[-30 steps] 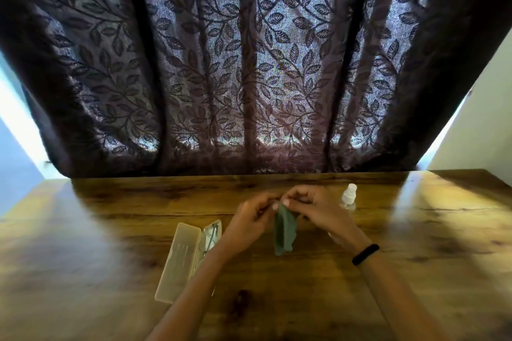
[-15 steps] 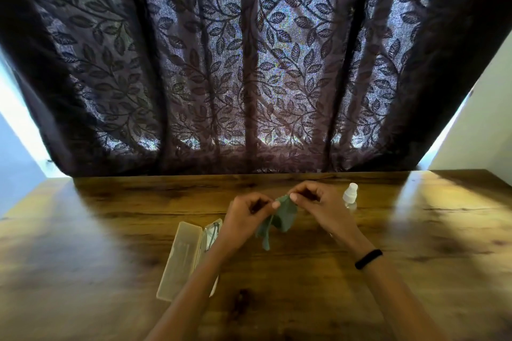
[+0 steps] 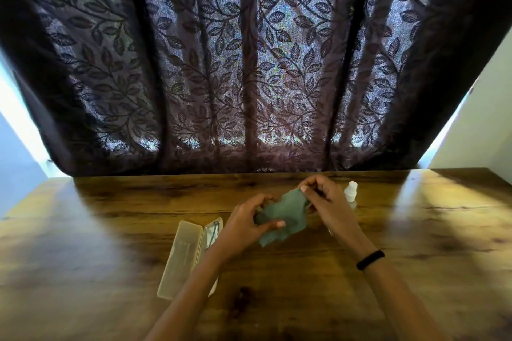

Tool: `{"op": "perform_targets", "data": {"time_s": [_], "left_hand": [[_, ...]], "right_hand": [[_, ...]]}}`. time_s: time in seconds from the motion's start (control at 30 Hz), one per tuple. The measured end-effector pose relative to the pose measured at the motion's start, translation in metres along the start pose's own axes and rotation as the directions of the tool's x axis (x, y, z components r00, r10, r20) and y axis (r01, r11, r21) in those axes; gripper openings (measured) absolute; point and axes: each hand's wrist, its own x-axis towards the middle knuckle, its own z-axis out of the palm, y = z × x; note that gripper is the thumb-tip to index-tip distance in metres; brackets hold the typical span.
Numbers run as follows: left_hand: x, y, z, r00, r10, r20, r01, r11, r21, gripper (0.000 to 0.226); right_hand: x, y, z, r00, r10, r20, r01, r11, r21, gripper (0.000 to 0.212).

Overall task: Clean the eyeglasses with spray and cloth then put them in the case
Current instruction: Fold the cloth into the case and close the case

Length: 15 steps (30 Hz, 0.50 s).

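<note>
A green cleaning cloth (image 3: 286,212) is stretched between both hands above the wooden table (image 3: 110,230). My left hand (image 3: 243,225) pinches its lower left part with the thumb on top. My right hand (image 3: 327,202) pinches its upper right corner. The beige glasses case (image 3: 182,257) lies open to the left of my left forearm. The eyeglasses (image 3: 214,230) lie in its right half, partly hidden by my left wrist. A small white spray bottle (image 3: 351,192) stands just behind my right hand.
A dark leaf-patterned curtain (image 3: 249,77) hangs right behind the table's far edge. A black band (image 3: 370,260) sits on my right wrist. Bright light falls on the table's left and right ends.
The cloth hung folded from both hands a second ago. Now it is spread wider between them, my right hand slightly higher and my left hand lower.
</note>
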Motion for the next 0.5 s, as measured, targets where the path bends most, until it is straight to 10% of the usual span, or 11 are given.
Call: {"op": "perform_targets", "data": {"time_s": [0.3, 0.5], "left_hand": [[0.001, -0.008, -0.008, 0.991, -0.069, -0.112, 0.09, 0.977, 0.194, 0.02], [0.012, -0.007, -0.022, 0.952, -0.258, -0.165, 0.254, 0.966, -0.044, 0.024]], "right_hand": [[0.0, 0.001, -0.003, 1.0, -0.013, 0.012, 0.012, 1.0, 0.026, 0.02], [0.009, 0.011, -0.006, 0.996, 0.081, -0.025, -0.078, 0.991, 0.105, 0.009]]}}
